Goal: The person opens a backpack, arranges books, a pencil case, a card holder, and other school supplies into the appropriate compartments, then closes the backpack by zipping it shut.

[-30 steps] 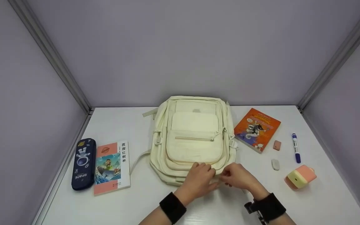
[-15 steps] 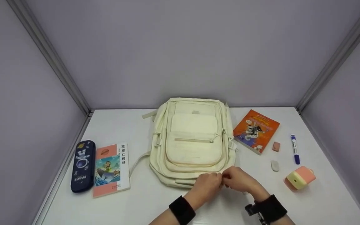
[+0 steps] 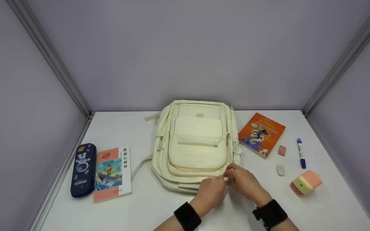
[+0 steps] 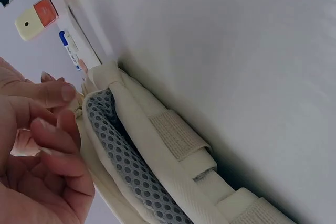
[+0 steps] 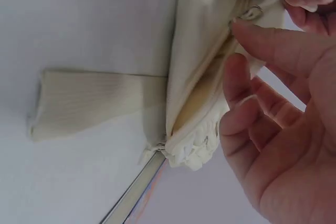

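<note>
A white desk (image 3: 146, 211) is seen, boxed in by grey-lilac walls. A cream backpack (image 3: 195, 144) is laid flat at the desk's centre, front pockets up, its near edge towards the person. In the left wrist view its grey mesh back padding and a webbing strap are shown.

Left of the backpack a pink-covered book (image 3: 112, 173) is laid flat, and a dark blue pencil case (image 3: 83, 169) is placed just beside it, further left. Right of the backpack an orange book (image 3: 261, 134) is laid at an angle. Beyond it a blue marker (image 3: 300, 153) is seen, with a pink eraser (image 3: 281, 150) and a grey eraser (image 3: 280, 170) between book and marker. A pink-and-yellow sharpener-like block (image 3: 305, 183) is set near the desk's right front.

Both hands are met at the backpack's near right edge. The left hand (image 3: 212, 192) is held with fingers curled against the fabric at the zip line; its grip is pinched onto the backpack edge. The right hand (image 3: 244, 181) is placed just beside it, touching; in the right wrist view its thumb and forefinger are shown closed at a small metal zipper pull (image 5: 253, 12) on the seam, other fingers loosely bent. Black wristbands are worn on both wrists.
</note>
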A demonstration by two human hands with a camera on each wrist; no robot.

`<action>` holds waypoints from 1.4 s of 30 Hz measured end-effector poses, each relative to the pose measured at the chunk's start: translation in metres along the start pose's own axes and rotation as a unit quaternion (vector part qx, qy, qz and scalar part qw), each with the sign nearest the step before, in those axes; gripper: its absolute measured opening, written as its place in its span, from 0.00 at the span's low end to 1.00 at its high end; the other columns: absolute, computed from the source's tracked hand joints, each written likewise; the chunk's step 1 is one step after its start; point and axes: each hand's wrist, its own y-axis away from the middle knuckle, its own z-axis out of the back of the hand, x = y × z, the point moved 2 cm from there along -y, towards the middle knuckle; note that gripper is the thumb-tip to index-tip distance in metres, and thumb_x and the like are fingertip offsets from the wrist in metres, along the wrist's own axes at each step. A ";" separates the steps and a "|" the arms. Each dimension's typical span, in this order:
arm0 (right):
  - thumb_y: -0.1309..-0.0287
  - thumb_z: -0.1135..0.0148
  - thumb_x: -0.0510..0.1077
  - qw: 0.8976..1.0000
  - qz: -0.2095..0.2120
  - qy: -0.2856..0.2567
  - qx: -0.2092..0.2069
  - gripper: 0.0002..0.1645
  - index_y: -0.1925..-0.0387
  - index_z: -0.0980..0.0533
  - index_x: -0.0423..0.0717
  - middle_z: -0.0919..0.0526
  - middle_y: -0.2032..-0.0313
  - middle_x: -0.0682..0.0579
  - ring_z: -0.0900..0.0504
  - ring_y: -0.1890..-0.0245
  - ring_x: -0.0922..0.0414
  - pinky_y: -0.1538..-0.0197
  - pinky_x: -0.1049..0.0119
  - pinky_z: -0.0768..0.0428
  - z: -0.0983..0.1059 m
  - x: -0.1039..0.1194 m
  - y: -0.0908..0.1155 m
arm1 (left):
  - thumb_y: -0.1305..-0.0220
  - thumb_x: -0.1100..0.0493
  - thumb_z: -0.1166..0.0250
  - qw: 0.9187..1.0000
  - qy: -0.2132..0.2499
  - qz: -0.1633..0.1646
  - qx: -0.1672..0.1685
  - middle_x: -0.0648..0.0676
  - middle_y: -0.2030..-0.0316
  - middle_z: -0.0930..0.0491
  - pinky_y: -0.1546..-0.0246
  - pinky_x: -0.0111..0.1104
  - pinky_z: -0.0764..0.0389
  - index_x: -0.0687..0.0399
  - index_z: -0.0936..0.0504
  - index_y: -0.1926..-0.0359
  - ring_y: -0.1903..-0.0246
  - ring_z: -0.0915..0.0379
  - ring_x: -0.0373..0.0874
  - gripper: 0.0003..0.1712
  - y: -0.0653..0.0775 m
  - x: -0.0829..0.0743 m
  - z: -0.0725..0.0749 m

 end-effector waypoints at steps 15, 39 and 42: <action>0.50 0.27 0.32 0.999 -0.001 -0.043 -0.011 0.12 0.65 0.13 0.51 0.19 0.65 0.61 0.19 0.62 0.61 0.59 0.62 0.21 0.008 -0.006 -0.002 | 0.46 0.59 0.29 0.999 -0.037 0.011 -0.017 0.47 0.84 0.24 0.87 0.32 0.29 0.49 0.23 0.81 0.84 0.26 0.41 0.12 0.004 -0.001 0.003; 0.50 0.28 0.30 0.998 0.032 -0.027 -0.037 0.11 0.65 0.13 0.44 0.19 0.66 0.55 0.19 0.64 0.57 0.61 0.61 0.20 0.009 -0.010 -0.005 | 0.38 0.55 0.32 0.996 0.044 0.065 0.048 0.49 0.83 0.21 0.89 0.37 0.31 0.50 0.16 0.79 0.84 0.25 0.44 0.13 0.033 0.056 0.040; 0.50 0.28 0.29 0.998 0.033 -0.030 -0.039 0.11 0.65 0.13 0.44 0.19 0.66 0.55 0.19 0.64 0.57 0.60 0.61 0.20 0.009 -0.010 -0.005 | 0.40 0.55 0.30 0.996 0.058 0.064 0.037 0.49 0.81 0.20 0.86 0.36 0.29 0.50 0.14 0.78 0.81 0.23 0.44 0.10 0.038 0.064 0.042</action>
